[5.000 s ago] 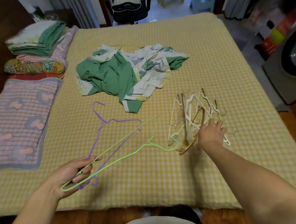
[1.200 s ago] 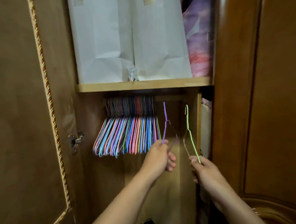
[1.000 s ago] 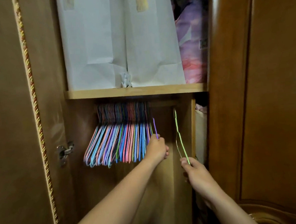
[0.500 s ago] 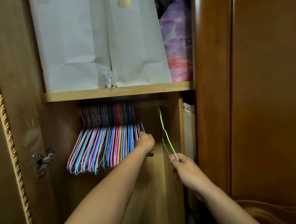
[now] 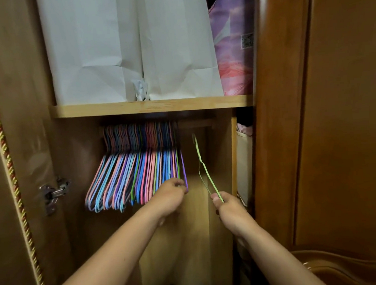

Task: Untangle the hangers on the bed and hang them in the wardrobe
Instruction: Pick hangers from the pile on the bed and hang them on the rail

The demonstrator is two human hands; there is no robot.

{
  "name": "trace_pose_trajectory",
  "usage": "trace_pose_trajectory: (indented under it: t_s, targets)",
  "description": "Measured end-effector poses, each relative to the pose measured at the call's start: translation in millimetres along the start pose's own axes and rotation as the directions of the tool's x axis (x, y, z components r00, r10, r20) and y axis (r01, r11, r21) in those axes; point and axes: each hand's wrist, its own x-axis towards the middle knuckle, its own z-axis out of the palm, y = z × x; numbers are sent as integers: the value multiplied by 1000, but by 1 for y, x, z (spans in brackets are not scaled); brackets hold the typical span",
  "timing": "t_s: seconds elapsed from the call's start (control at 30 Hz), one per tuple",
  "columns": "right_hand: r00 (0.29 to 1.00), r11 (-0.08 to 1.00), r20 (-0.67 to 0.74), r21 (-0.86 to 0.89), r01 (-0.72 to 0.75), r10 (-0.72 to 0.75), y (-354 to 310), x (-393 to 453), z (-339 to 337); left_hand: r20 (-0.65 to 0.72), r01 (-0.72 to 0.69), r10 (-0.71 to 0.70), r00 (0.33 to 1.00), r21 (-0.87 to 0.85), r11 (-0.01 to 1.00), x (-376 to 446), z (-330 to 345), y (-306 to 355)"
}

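Note:
I face the open wardrobe. My left hand (image 5: 170,195) grips the lower end of the purple hanger (image 5: 183,169), which sits at the right end of a dense row of coloured hangers (image 5: 131,167) on the rail (image 5: 194,124). My right hand (image 5: 227,208) pinches the lower arm of the green hanger (image 5: 202,165). Its hook is raised to just below the rail, to the right of the row; I cannot tell whether it touches the rail.
A wooden shelf (image 5: 151,106) above the rail carries two white paper bags (image 5: 130,46) and a purple-pink package (image 5: 232,40). The open door with a metal hinge (image 5: 53,194) stands at the left. A closed wooden door (image 5: 340,122) fills the right.
Five seconds ago I was at the bed holding both hangers. Over the last second my left hand moved the purple hanger left against the row; the green hanger stayed raised by the rail.

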Motion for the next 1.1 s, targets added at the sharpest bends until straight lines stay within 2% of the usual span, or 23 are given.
trace_pose_trajectory:
  t_s: [0.07, 0.17, 0.27, 0.37, 0.5, 0.67, 0.77, 0.9, 1.1]
  targets:
    - [1000, 999, -16, 34, -22, 23, 5, 4, 12, -61, -93, 101, 993, 124, 988, 1, -15, -11]
    - [995, 997, -88, 65, -33, 39, 5, 17, 32, -127, -131, 176, 976, 303, 944, -3, -44, -25]
    - [983, 996, -159, -31, 87, -91, -9, 38, 42, -172, -89, 174, 970, 414, 906, -2, -71, -43]
    - [967, 981, -178, -98, 166, -182, -24, 61, 50, -206, -52, 159, 966, 445, 894, -4, -93, -55]
    - [967, 978, -167, -115, 174, -192, -22, 83, 71, -234, -19, 130, 964, 425, 905, -6, -115, -66]
    - [923, 962, -274, -75, 261, -271, -12, 82, 90, -235, -15, 123, 964, 416, 909, -7, -130, -72]
    - [931, 960, -241, -134, 246, -273, -25, 95, 83, -243, -5, 114, 963, 407, 913, -9, -131, -69]
    - [949, 914, -106, -322, 249, -296, -22, 115, 72, -241, -14, 117, 963, 393, 919, -8, -132, -72]
    - [951, 895, 6, -337, 292, -308, -24, 116, 83, -221, -19, 106, 969, 363, 932, -9, -133, -71]
